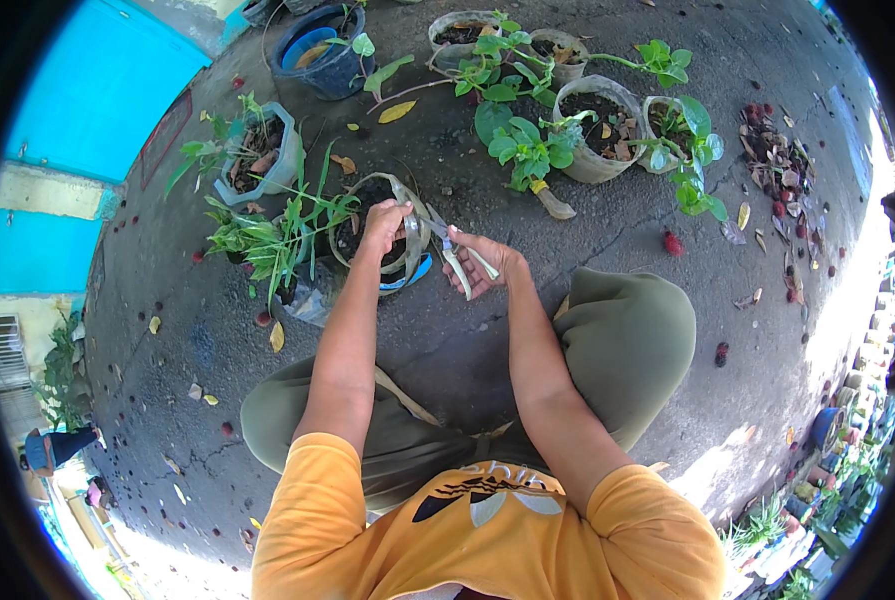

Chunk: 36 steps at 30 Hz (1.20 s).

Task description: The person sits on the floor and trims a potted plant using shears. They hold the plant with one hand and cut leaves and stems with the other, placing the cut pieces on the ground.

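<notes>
In front of me on the pavement stands a cut-down clear plastic container (pixel 355 190) with dark soil inside and a blue patch on its lower side. My left hand (pixel 387 224) is closed on its rim at the near right, thumb and fingers pinching the plastic. My right hand (pixel 487 266) holds pruning shears (pixel 455 262) with pale handles, which stand spread apart. The grey blades point up and left, at the container's right edge beside my left fingers. Whether they touch the plastic I cannot tell.
Leafy potted plants crowd the left, including a pale hexagonal pot (pixel 285 160). A dark blue bucket (pixel 317 60) stands behind. Several clear pots with vines (pixel 597 150) are at the far right. Dry leaves and red fruits (pixel 673 243) litter the pavement around my crossed legs.
</notes>
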Tool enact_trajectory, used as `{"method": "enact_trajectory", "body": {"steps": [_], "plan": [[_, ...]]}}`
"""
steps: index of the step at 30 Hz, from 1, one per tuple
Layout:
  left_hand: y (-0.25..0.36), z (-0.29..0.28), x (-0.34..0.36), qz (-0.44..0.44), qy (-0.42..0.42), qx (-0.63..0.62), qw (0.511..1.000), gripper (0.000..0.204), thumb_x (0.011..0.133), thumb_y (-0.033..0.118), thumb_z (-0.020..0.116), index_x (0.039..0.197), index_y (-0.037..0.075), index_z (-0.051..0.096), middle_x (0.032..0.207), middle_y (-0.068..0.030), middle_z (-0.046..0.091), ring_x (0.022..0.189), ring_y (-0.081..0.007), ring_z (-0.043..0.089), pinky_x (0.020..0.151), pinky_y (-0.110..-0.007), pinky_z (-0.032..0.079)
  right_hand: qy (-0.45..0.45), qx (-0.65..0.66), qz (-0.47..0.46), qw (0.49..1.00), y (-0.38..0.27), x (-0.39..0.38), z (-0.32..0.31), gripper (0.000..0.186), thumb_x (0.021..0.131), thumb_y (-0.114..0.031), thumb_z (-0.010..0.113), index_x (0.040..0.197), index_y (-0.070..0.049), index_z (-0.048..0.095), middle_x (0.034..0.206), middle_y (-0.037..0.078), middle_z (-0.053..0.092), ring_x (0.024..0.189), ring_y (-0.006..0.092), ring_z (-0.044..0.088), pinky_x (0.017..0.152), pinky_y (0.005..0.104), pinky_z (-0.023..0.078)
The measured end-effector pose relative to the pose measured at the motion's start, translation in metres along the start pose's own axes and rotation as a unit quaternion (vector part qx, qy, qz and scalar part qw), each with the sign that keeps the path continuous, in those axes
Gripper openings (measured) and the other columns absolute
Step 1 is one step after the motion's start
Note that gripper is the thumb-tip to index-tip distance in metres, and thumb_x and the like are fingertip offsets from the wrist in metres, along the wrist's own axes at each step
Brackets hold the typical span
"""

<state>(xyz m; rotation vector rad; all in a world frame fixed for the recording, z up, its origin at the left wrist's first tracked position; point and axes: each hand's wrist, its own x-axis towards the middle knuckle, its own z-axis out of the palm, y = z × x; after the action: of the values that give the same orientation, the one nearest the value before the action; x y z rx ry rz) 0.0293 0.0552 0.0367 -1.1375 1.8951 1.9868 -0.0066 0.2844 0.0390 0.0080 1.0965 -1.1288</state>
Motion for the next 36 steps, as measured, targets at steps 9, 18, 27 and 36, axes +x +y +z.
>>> {"method": "enact_trajectory", "body": {"steps": [9,18,27,36], "plan": [[0.002,0.000,-0.004,0.143,0.087,0.381,0.909,0.022,0.084,0.020,0.066,0.079,0.000,0.057,0.070,-0.0086,0.060,0.064,-0.0139,0.055,0.059,-0.033,0.047,0.022,0.011,-0.002,1.000,-0.005,0.004,0.007,0.090,0.070,-0.085,0.038,0.095,-0.003,0.063,0.077,0.011,0.061,0.067,0.0234,0.060,0.066,0.0416,0.050],[0.012,-0.005,-0.001,0.050,0.064,0.331,0.940,0.024,0.081,0.022,0.067,0.084,-0.001,0.061,0.079,-0.0154,0.065,0.068,-0.0236,0.064,0.061,-0.037,0.048,0.009,0.003,0.007,1.000,0.001,0.001,0.005,0.093,0.071,-0.086,0.034,0.096,-0.002,0.062,0.077,0.011,0.060,0.068,0.0248,0.060,0.067,0.0418,0.049],[0.010,-0.002,-0.010,-0.018,0.034,0.141,0.989,0.011,0.086,0.014,0.061,0.090,0.003,0.061,0.080,-0.0032,0.061,0.069,-0.0174,0.060,0.062,-0.034,0.052,0.055,0.037,-0.070,0.995,0.015,0.028,0.024,0.092,0.072,-0.086,0.033,0.096,-0.001,0.062,0.079,0.012,0.059,0.069,0.0236,0.061,0.065,0.0411,0.052],[0.015,-0.005,-0.018,-0.043,0.004,0.040,0.998,0.006,0.088,0.014,0.060,0.090,0.009,0.059,0.079,-0.0001,0.061,0.068,-0.0131,0.059,0.065,-0.030,0.050,0.130,0.052,-0.130,0.982,0.025,0.043,0.031,0.080,0.080,-0.075,0.039,0.085,0.000,0.063,0.065,0.009,0.057,0.053,0.0199,0.057,0.049,0.0323,0.049]]}}
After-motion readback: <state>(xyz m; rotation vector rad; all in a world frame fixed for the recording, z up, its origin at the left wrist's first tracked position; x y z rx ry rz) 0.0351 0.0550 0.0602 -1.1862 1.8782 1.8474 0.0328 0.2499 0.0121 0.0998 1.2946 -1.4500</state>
